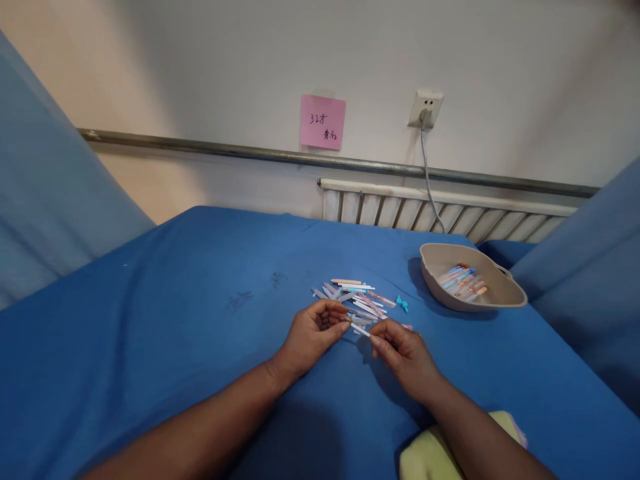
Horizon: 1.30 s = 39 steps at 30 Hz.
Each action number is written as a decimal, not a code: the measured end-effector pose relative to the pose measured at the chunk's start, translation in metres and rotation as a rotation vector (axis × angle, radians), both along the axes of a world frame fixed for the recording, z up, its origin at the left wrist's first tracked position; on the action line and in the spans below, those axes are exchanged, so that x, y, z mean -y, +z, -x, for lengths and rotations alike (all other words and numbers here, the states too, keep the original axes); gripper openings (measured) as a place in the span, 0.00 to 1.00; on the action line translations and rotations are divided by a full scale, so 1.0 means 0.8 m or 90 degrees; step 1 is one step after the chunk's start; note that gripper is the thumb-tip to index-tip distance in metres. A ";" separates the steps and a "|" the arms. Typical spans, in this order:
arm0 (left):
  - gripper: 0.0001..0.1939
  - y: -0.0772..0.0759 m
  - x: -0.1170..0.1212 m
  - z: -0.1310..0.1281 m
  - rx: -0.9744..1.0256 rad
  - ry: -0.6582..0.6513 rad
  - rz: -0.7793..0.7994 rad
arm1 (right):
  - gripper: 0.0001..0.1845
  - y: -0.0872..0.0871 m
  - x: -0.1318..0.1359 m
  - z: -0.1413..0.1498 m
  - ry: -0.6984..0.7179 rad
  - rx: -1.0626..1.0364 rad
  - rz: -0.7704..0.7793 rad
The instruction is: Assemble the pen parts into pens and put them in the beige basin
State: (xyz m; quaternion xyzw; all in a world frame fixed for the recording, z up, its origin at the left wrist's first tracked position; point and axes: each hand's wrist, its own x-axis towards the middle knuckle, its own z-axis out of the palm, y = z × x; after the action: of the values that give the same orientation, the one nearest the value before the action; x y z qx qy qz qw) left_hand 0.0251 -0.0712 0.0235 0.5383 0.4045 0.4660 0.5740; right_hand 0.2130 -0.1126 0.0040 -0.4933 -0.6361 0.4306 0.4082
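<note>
A thin white pen refill [361, 330] is stretched between my hands, above the near edge of a pile of pen parts. My left hand [313, 333] is closed, its thumb and fingers pinching the refill's left end, where a small dark piece shows. My right hand [407, 353] pinches the other end. Behind the hands lie pen barrels [334, 292] and white refills [367, 305], loosely heaped on the blue sheet. A few small turquoise parts [403, 304] lie to the right of the heap.
A beige basin [497, 293] at the right holds several pens [463, 280]. Small dark thin pieces [241, 299] are scattered left of the pile. A yellow-green cloth [433, 457] lies under my right forearm. Blue curtains [595, 287] hang at both sides; a radiator [390, 205] is behind.
</note>
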 end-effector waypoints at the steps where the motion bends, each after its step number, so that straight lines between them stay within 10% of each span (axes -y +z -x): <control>1: 0.13 0.001 0.000 0.000 0.003 -0.002 0.008 | 0.10 0.001 0.001 0.000 -0.002 0.017 -0.017; 19: 0.20 -0.008 0.015 -0.004 0.097 -0.131 0.117 | 0.22 0.020 0.017 0.012 0.107 0.145 -0.250; 39: 0.14 -0.014 -0.001 -0.004 -0.151 -0.102 -0.022 | 0.15 0.025 -0.016 -0.050 -0.206 -0.078 -0.120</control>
State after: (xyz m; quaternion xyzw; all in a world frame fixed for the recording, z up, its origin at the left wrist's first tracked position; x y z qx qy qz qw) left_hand 0.0280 -0.0706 0.0120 0.6299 0.4171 0.3583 0.5484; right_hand 0.2531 -0.0998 0.0239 -0.5213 -0.5599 0.3271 0.5547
